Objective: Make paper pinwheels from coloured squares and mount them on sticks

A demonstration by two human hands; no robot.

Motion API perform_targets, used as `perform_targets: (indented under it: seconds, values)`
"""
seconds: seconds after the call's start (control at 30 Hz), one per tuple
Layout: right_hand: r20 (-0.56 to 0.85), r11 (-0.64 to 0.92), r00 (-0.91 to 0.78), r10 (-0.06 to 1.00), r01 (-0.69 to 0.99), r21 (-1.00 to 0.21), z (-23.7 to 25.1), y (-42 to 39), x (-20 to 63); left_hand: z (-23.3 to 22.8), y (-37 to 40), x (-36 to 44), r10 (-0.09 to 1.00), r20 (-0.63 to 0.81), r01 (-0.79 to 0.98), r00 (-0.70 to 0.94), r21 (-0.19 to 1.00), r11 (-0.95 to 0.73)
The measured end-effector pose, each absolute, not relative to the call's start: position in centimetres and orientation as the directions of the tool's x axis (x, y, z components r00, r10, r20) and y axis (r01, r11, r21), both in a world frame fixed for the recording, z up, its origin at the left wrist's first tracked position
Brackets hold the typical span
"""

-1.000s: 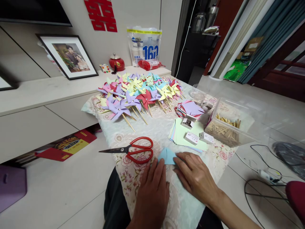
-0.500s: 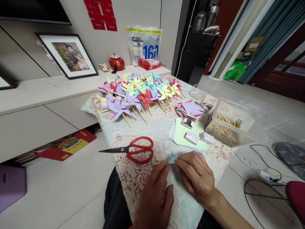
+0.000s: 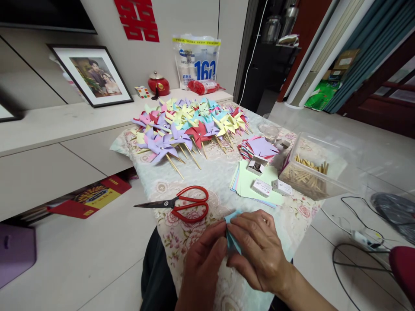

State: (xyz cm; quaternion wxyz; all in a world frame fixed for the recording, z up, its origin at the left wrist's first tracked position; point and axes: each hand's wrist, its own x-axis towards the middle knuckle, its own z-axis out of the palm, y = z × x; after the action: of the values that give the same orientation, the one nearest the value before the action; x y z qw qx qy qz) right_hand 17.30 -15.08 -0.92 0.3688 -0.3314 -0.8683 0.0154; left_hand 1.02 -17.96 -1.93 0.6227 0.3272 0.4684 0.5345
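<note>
Farthest to the left of the grips, a purple box (image 3: 17, 255) stands on the floor, and nearer to them a red-and-yellow package (image 3: 97, 196) lies under the cabinet. Beyond the left grip, red-handled scissors (image 3: 191, 201) lie on the flower-patterned counter (image 3: 214, 179), their blades pointing left. Farther out from both grips, many paper pinwheels (image 3: 197, 133) on sticks crowd together in purple, yellow, red, pink and blue. The left grip (image 3: 204, 257) has its fingers and thumb brought together on the left side of a piece of blue paper (image 3: 233, 245). The paper is folded and sits between the two grips; its shape is hard to make out behind the fingers. The right grip (image 3: 259, 248) is closed on it from the other side. Just beyond the right grip lie pale green sheets (image 3: 243, 183) bearing small white boxes (image 3: 261, 187); farther off are cut purple sheets (image 3: 261, 147). Rightmost, a clear bin (image 3: 337, 170) holds short wooden sticks (image 3: 308, 179).
</note>
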Motion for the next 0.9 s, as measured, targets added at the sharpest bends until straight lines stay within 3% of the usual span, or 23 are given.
perform_targets:
  seconds: [0.17, 0.3, 0.47, 0.63, 0.8, 0.9]
  values:
    - [0.605, 0.785, -0.532, 0.592, 0.55, -0.285, -0.6, -15.5, 17.2, -2.0, -17.4, 1.4, 0.923, -0.385, -0.436, -0.03, 0.835, 0.334]
    - [0.589, 0.752, -0.477, 0.652, 0.507, -0.421, -0.1, -15.3, 17.3, -2.2, -17.1, 1.5, 0.933, -0.359, -0.391, -0.008, 0.86, 0.328]
    - [0.538, 0.63, -0.337, 0.773, 0.513, -0.583, 0.3, -14.6, 17.7, -2.4, -17.1, 1.3, 0.985, -0.157, -0.207, -0.072, 0.968, 0.139]
    - [0.353, 0.533, -0.415, 0.839, 0.493, -0.688, 0.3, -14.0, 18.1, -2.8, -17.1, 0.9, 0.995, 0.094, 0.069, -0.043, 0.993, -0.091]
    - [0.401, 0.58, -0.427, 0.81, 0.491, -0.65, 0.3, -13.9, 17.8, -3.5, -17.3, 0.6, 0.987, 0.137, 0.287, -0.087, 0.952, -0.107]
    - [0.483, 0.636, -0.414, 0.772, 0.512, -0.578, 0.2, -13.8, 17.5, -3.7, -17.2, 0.4, 0.949, 0.31, 0.471, -0.06, 0.847, -0.247]
